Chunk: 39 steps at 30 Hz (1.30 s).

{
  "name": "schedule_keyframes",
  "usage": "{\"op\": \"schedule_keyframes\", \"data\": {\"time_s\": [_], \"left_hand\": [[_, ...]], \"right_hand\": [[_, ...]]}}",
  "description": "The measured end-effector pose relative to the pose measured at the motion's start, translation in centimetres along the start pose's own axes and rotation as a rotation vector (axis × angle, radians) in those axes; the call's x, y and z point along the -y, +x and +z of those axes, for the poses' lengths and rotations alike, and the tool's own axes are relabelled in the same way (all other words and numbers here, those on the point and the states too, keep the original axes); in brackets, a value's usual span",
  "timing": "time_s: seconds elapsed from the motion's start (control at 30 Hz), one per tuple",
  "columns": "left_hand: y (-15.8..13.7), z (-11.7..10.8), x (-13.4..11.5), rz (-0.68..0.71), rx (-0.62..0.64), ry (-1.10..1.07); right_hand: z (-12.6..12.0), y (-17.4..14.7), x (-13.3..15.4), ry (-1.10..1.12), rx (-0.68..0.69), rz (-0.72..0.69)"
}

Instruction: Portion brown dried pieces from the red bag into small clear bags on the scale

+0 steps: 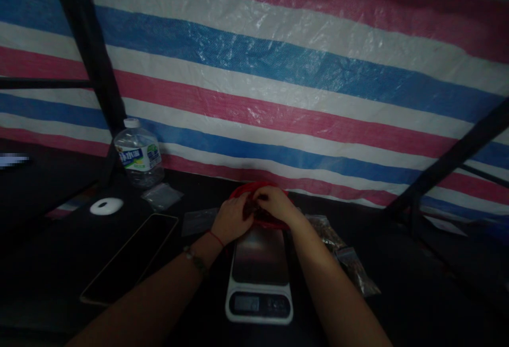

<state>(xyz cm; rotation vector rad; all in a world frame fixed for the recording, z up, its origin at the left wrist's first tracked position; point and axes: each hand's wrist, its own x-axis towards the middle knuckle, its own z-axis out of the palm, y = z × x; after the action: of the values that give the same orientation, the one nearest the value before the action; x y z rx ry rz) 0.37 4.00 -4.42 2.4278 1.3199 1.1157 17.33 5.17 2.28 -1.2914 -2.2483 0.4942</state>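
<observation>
My left hand [233, 218] and my right hand [275, 205] are close together over a shallow red container [283, 225] at the far end of a digital scale [260, 262]. Dark material lies inside the container, too dim to name. The fingers of my right hand are bent in a pinch above it. My left hand curls inward at the container's left side, its fingertips partly hidden. What either hand grips is hard to make out. Behind my right forearm lie small zip bags [325, 230] with brownish contents; another filled bag [358, 272] is nearer.
A smartphone [131, 259] lies left of the scale, near a flat clear bag [199, 221]. Farther back are a large plastic bottle [139, 159], another clear bag [162, 197] and a white round object [106, 206]. Dark metal posts [89, 45] flank a striped tarp [278, 82].
</observation>
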Motion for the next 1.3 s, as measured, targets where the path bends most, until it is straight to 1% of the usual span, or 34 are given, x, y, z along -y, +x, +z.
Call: {"op": "schedule_keyframes", "data": {"time_s": [0.1,0.3,0.47,0.6,0.73,0.8,0.87,0.9,0.97,1.03,1.1,1.3], "left_hand": [[0.0,0.4,0.4,-0.012,-0.026,-0.018],[0.0,0.3,0.2,0.012,-0.038,-0.126],[0.1,0.0,-0.2,-0.014,-0.048,-0.190],[0.1,0.2,-0.1,-0.027,-0.056,-0.198],[0.1,0.2,0.1,-0.019,-0.050,-0.198],[0.1,0.1,0.2,-0.021,-0.054,-0.185],[0.1,0.0,0.2,-0.029,-0.080,-0.151],[0.1,-0.1,0.2,-0.033,-0.096,-0.132],[0.1,-0.3,0.2,-0.035,-0.115,-0.102],[0.1,-0.5,0.0,-0.031,-0.115,-0.091],[0.1,-0.7,-0.1,-0.027,-0.109,-0.088],[0.1,-0.8,-0.4,-0.038,-0.096,-0.083]], "right_hand": [[0.2,0.0,0.9,0.018,0.018,-0.033],[0.3,0.2,1.3,-0.041,-0.025,-0.136],[0.3,0.2,1.6,-0.055,-0.022,-0.099],[0.3,0.1,1.7,-0.063,-0.031,-0.090],[-0.1,0.1,1.5,-0.041,-0.080,-0.110],[-0.5,0.1,1.1,-0.089,-0.113,-0.044],[-0.8,0.0,0.7,-0.189,-0.082,0.065],[-0.9,-0.1,0.5,-0.245,-0.035,0.119],[-0.7,-0.4,0.1,-0.346,0.109,0.205],[-0.3,-0.7,-0.1,-0.399,0.243,0.256],[0.2,-0.9,-0.2,-0.412,0.309,0.292],[0.7,-1.1,-0.8,-0.421,0.341,0.399]]}}
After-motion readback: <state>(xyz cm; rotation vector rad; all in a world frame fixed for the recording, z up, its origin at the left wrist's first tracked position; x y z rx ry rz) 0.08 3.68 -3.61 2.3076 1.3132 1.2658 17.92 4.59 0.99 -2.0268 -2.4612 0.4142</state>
